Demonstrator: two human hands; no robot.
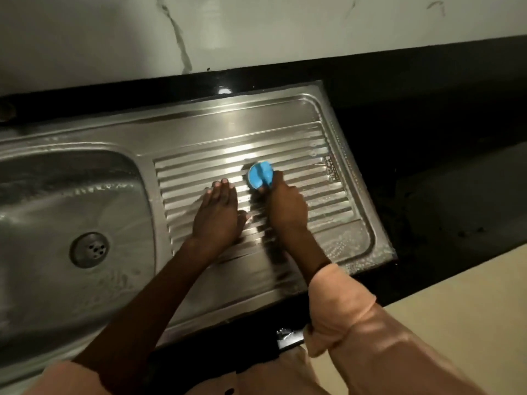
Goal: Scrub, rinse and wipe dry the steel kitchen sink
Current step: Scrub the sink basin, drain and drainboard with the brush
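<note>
right hand [286,206]: curled round a blue scrubber [260,175], gripping it from the near side; scrubber pressed on the ribbed drainboard [319,178]. Exact finger layout under the scrubber not visible.
left hand [218,212]: flat, fingers straight and together, palm down on the drainboard ribs, holding nothing. Just beside the right hand, small gap between them.
scrubber: round, blue, with a raised ridge on top; just ahead of the right hand's knuckles, slightly right of the left hand's fingertips.
steel sink [182,129]: one piece, basin plus drainboard, under both hands. Set in a black countertop [427,115].
basin [57,201]: left of the left hand, well apart from the scrubber. Wet sheen on the walls.
drain [89,250]: round strainer in the basin floor, left of the left forearm.
suds [342,246]: foam film and bubbles on the drainboard's lower right corner and right rim, right of the right wrist.
sleeves: peach sleeve [342,306] pushed up to the right wrist; left forearm bare, sleeve only at the frame's bottom edge.
wall [256,29]: pale marble-look panel with a dark vein, beyond both hands, behind the countertop.
lighting: dim, bright glare patch on the ribs just ahead of the scrubber.
</note>
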